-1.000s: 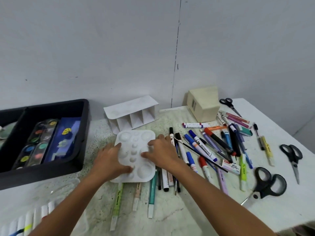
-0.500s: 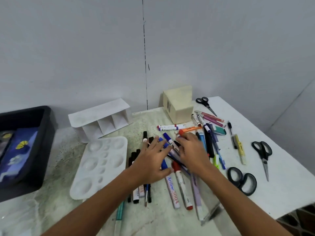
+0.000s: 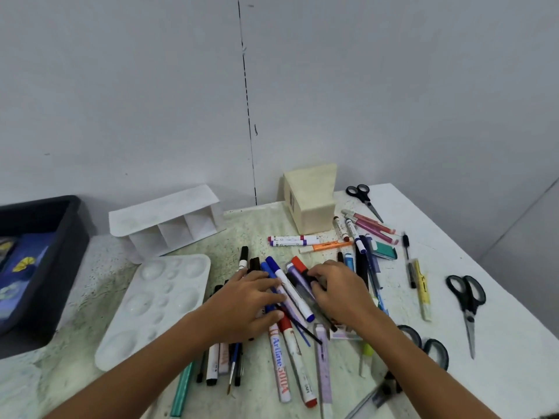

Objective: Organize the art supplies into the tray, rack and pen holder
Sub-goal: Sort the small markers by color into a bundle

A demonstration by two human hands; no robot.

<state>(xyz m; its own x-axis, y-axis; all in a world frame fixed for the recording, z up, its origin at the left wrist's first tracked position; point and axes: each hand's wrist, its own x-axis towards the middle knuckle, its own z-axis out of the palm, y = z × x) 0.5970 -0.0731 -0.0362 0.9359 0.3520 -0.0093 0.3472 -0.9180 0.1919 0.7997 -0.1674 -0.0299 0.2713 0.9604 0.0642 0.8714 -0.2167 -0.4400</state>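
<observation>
Art supplies: mostly a loose heap of markers and pens (image 3: pixel 290 300) mid-table, none of them in the tray, rack or holder as far as visible.

Far left: black tray (image 3: pixel 65 252) at the table edge, partly cut off by the frame. Blue item with a yellow shape inside; the rest of its contents are out of view.

Next: white rack (image 3: pixel 166 220) with open compartments, standing near the wall. In front of it, white paint palette (image 3: pixel 157 303) lies flat on the table, wells up, just left of the heap.

Centre: left hand (image 3: pixel 248 303) lies flat on the left part of the heap, fingers extended and slightly spread, pressing on the pens, not wrapped round any. A blue-capped white marker (image 3: pixel 292 290) lies between the two hands. Right hand (image 3: pixel 338 293) is on the right part of the heap, fingers curled down onto a red-capped marker (image 3: pixel 299 264) and dark pens under it; cannot tell whether it actually grips one or only rests on them.

Behind the heap: cream box-shaped pen holder (image 3: pixel 311 201) near the wall, with more markers strewn beside it.

Right: small black scissors (image 3: pixel 363 198) near the wall, yellow highlighter (image 3: pixel 422 291), larger black scissors (image 3: pixel 467 303) well apart from the heap. Another pair's handles (image 3: pixel 429 347) show just past the right forearm.
</observation>
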